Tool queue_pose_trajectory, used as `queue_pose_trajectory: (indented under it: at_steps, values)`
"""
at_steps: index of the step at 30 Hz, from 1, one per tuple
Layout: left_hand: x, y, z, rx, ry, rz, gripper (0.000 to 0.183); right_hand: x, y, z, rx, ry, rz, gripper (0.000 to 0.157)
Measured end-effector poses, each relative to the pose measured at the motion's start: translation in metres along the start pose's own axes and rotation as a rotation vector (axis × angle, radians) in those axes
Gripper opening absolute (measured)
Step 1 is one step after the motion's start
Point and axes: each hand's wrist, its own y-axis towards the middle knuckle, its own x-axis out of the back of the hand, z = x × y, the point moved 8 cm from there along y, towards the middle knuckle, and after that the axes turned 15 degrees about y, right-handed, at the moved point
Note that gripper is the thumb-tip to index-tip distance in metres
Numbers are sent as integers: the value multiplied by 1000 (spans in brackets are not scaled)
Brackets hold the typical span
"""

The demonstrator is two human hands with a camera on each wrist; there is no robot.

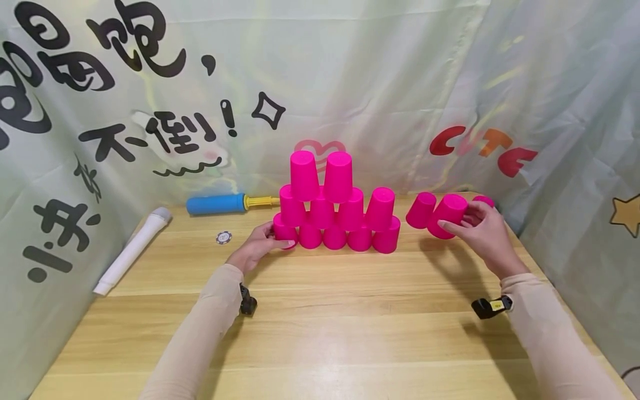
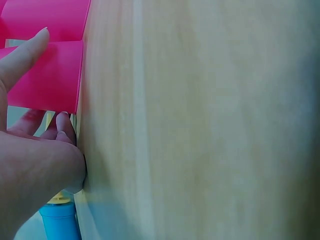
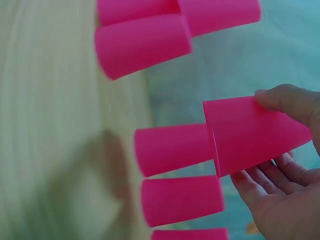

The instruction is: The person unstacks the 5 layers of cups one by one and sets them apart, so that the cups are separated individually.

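Note:
Upside-down pink cups form a stepped stack (image 1: 322, 214), with two cups on top. My left hand (image 1: 257, 247) is at the left end of the bottom row, holding the end cup (image 2: 45, 80) between thumb and fingers. The thumb lies across its front; the other fingers are at its outer side, partly hidden behind it. To the right of the stack, my right hand (image 1: 482, 233) holds another upside-down pink cup (image 3: 250, 135) above the table, thumb on one side and fingers on the other. Its open rim faces down.
Behind the held cup stand more pink cups, one (image 1: 421, 210) left of it and one (image 1: 483, 201) partly behind my hand. A blue and yellow hand pump (image 1: 217, 204), a round chip (image 1: 224, 238) and a white microphone (image 1: 132, 253) lie on the left. Printed curtains enclose the table.

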Motion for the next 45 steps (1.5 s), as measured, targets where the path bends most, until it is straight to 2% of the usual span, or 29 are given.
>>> queue_pose_trajectory:
  at_steps: [4, 11, 17, 22, 37, 45]
  values:
    - [0, 0, 0, 4, 2, -2, 75, -1, 1, -18, -43, -48, 7, 67]
    - [-1, 1, -1, 6, 2, -2, 74, -6, 2, -41, -119, -121, 15, 77]
    - [0, 1, 1, 15, 1, -3, 74, -12, 5, -55, -155, -159, 25, 78]
    - [0, 1, 1, 13, 1, -1, 75, -17, 7, -62, -151, -133, 33, 77]
    - [0, 2, 1, 14, -2, 3, 74, -21, 8, -67, -133, -88, 48, 79]
    - [-1, 1, 0, 13, -1, 0, 76, -21, 7, -43, -103, -78, 45, 75]
